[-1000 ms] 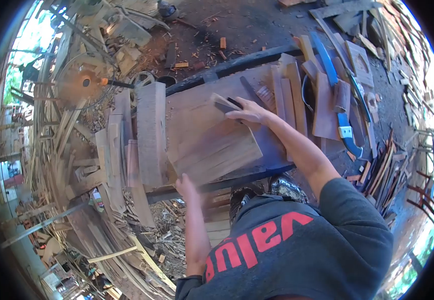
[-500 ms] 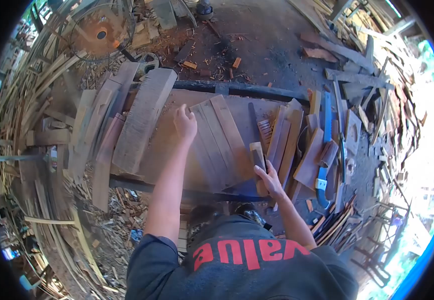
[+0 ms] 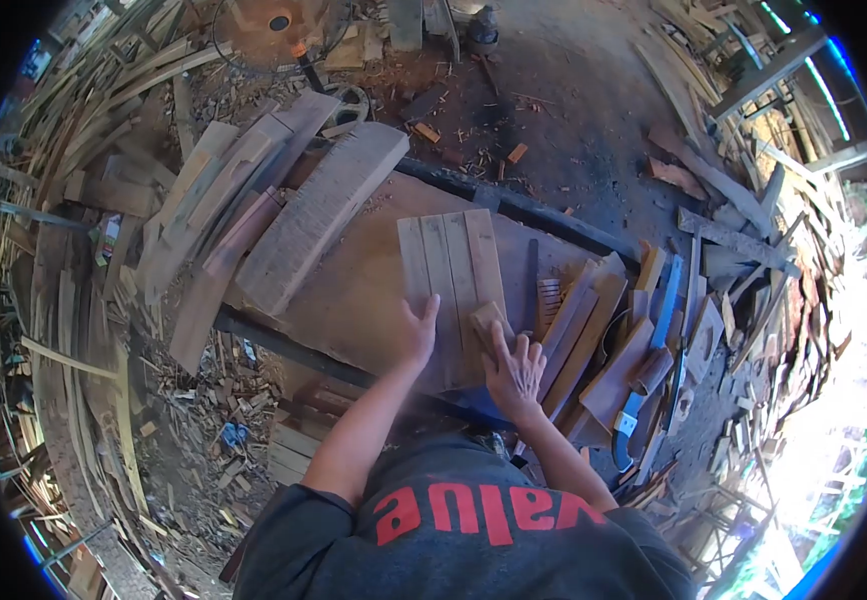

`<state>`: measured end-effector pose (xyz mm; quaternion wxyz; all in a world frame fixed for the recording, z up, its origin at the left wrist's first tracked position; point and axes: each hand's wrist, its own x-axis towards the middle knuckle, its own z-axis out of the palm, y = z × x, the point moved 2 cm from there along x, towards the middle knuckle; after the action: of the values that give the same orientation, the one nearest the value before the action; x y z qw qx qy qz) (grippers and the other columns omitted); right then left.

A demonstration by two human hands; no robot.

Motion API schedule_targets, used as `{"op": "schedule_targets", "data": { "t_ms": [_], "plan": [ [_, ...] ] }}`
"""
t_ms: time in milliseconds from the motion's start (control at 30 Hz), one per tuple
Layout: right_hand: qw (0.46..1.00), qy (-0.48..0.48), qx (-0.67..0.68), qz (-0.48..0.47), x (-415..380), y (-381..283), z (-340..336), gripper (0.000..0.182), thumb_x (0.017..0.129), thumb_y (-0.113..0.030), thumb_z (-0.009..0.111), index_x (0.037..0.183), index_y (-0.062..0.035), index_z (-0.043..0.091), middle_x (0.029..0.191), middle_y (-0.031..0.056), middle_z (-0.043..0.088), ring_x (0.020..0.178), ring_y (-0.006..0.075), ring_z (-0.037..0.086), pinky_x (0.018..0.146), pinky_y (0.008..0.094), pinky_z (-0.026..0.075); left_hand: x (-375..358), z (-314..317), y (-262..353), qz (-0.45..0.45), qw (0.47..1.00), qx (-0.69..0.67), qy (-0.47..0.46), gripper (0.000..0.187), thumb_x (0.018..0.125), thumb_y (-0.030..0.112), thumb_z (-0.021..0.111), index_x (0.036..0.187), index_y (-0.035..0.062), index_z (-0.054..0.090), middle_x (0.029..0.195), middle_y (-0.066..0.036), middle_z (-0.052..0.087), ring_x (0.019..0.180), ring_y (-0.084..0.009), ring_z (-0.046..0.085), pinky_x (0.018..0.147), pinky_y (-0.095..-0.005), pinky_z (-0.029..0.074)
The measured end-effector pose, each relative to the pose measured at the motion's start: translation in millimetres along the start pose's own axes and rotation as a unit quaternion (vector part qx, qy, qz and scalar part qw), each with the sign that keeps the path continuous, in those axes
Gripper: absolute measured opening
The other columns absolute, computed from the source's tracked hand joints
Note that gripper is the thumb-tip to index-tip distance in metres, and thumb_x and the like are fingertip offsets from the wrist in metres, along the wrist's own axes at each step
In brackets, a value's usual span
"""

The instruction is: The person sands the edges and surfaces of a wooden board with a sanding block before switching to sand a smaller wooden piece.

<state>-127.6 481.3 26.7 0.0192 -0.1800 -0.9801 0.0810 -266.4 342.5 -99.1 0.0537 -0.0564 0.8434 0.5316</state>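
Observation:
A panel of several narrow boards joined side by side (image 3: 451, 262) lies flat on a worn wooden workbench (image 3: 354, 300). My left hand (image 3: 419, 332) rests flat on the panel's near left edge, fingers apart. My right hand (image 3: 516, 372) is at the panel's near right corner, its fingers pressed over a small wooden block (image 3: 488, 318) that sits on the panel surface.
A thick rough plank (image 3: 322, 212) and other boards lean at the bench's left. Loose slats (image 3: 594, 330) and a blue-framed saw (image 3: 654, 340) lie to the right. A fan (image 3: 276, 22) stands at the far side. Offcuts and shavings cover the ground all round.
The panel now lies straighter in front of me. My left hand has come back from the far edge to the near edge. My right hand has brought the block up onto the panel.

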Motion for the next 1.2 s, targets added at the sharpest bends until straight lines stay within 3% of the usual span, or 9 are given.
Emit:
{"op": "schedule_targets", "data": {
  "t_ms": [100, 267, 500, 633, 833, 933, 1033, 1133, 1200],
  "plan": [
    [0.999, 0.042, -0.012, -0.032, 67.6, 1.3, 28.8, 0.066, 0.090, -0.034, 0.065, 0.151, -0.0231, 0.043, 0.120, 0.0255, 0.054, 0.107, 0.0446, 0.052, 0.085, 0.0582, 0.040, -2.6, -0.8, 5.7, -0.003, 0.999, 0.051, 0.005, 0.074, 0.091, 0.055, 0.067, 0.121, -0.0115, 0.054, 0.115, -0.034, 0.064, 0.110, -0.0449, 0.063, 0.095, -0.0458, 0.049],
    [0.992, 0.114, 0.041, -0.030, 205.3, -14.3, 19.4, 0.054, 0.091, -0.028, 0.063, 0.143, -0.0187, 0.051, 0.114, 0.0208, 0.058, 0.099, 0.0389, 0.056, 0.078, 0.0512, 0.044, -7.8, -6.9, 25.4, -0.005, 0.998, 0.057, 0.021, 0.066, 0.092, 0.052, 0.067, 0.116, -0.0081, 0.056, 0.107, -0.033, 0.066, 0.103, -0.0489, 0.063, 0.091, -0.0501, 0.050],
    [0.994, 0.069, 0.034, -0.072, 42.2, -8.2, 18.6, 0.063, 0.083, -0.028, 0.069, 0.144, -0.0187, 0.053, 0.102, 0.0203, 0.054, 0.089, 0.0365, 0.054, 0.070, 0.0462, 0.041, -7.1, -10.7, 28.7, -0.023, 0.996, 0.091, -0.016, 0.063, 0.093, 0.054, 0.064, 0.112, -0.0058, 0.055, 0.104, -0.032, 0.067, 0.094, -0.0500, 0.065, 0.084, -0.0529, 0.051],
    [0.998, 0.023, -0.008, -0.053, 62.3, -17.1, 23.2, 0.062, 0.086, -0.031, 0.069, 0.144, -0.0171, 0.051, 0.103, 0.0203, 0.054, 0.091, 0.0373, 0.054, 0.072, 0.0485, 0.041, -9.4, -6.6, 30.0, -0.038, 0.992, 0.124, -0.001, 0.064, 0.094, 0.054, 0.062, 0.116, -0.0057, 0.054, 0.100, -0.031, 0.068, 0.091, -0.0507, 0.065, 0.083, -0.0542, 0.050],
    [0.992, 0.116, 0.034, -0.033, 181.8, -38.7, 23.6, 0.056, 0.089, -0.030, 0.066, 0.141, -0.0156, 0.050, 0.109, 0.0175, 0.057, 0.098, 0.0356, 0.056, 0.075, 0.0500, 0.043, -11.7, -16.3, 54.9, -0.057, 0.989, 0.135, 0.004, 0.058, 0.096, 0.048, 0.061, 0.126, -0.0003, 0.054, 0.122, -0.028, 0.060, 0.110, -0.0470, 0.060, 0.092, -0.0546, 0.046],
    [0.995, 0.089, 0.035, -0.020, 149.2, -34.7, 20.9, 0.054, 0.088, -0.031, 0.065, 0.138, -0.0149, 0.052, 0.110, 0.0173, 0.057, 0.100, 0.0354, 0.055, 0.077, 0.0502, 0.042, -11.7, -23.1, 79.5, 0.080, 0.966, 0.240, 0.057, 0.053, 0.095, 0.040, 0.063, 0.135, 0.0067, 0.053, 0.132, -0.021, 0.054, 0.125, -0.0393, 0.051, 0.102, -0.0520, 0.038],
    [0.997, 0.056, 0.024, -0.039, 58.8, -18.5, 35.4, 0.054, 0.081, -0.032, 0.067, 0.131, -0.0145, 0.057, 0.109, 0.0164, 0.054, 0.099, 0.0365, 0.052, 0.076, 0.0498, 0.040, -21.4, -11.0, 107.4, 0.364, 0.920, 0.117, -0.089, 0.044, 0.094, 0.029, 0.064, 0.134, 0.0142, 0.058, 0.134, -0.013, 0.053, 0.128, -0.0345, 0.048, 0.107, -0.0506, 0.033],
    [0.999, -0.004, 0.033, -0.009, 31.2, -18.6, 27.7, 0.058, 0.078, -0.032, 0.067, 0.133, -0.0151, 0.056, 0.108, 0.0161, 0.051, 0.099, 0.0370, 0.050, 0.076, 0.0491, 0.038, -27.3, -0.8, 117.2, 0.451, 0.871, 0.091, -0.170, 0.040, 0.093, 0.027, 0.064, 0.131, 0.0143, 0.061, 0.136, -0.012, 0.052, 0.127, -0.0344, 0.048, 0.107, -0.0504, 0.033],
    [0.994, -0.106, 0.020, 0.013, 46.4, -20.2, 30.5, 0.069, 0.081, -0.036, 0.066, 0.144, -0.0143, 0.048, 0.124, 0.0204, 0.051, 0.108, 0.0389, 0.050, 0.083, 0.0534, 0.041, -15.5, 0.8, 112.6, 0.416, 0.894, 0.096, -0.134, 0.043, 0.095, 0.026, 0.062, 0.135, 0.0142, 0.058, 0.136, -0.013, 0.052, 0.129, -0.0337, 0.047, 0.108, -0.0510, 0.032]
  ]
}}
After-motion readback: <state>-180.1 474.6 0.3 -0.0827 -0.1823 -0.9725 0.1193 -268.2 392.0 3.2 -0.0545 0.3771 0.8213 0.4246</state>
